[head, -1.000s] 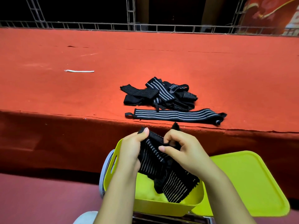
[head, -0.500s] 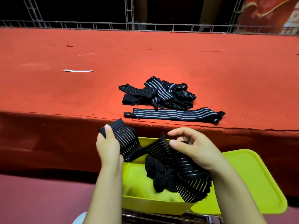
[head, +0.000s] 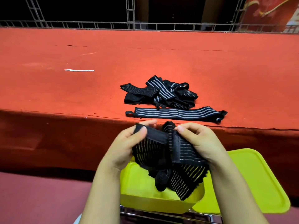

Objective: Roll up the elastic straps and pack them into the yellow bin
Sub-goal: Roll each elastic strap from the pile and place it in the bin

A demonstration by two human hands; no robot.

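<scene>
One red-carpeted platform point(head: 161, 59), truss railing point(head: 129, 25)

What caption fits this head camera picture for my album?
Both hands, left hand and right hand, hold a black striped strap above the yellow bin.

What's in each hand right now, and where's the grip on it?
Both hold one black elastic strap above the yellow bin. Left hand pinches its plain black end; right hand pinches a fold at mid-strap.
</scene>
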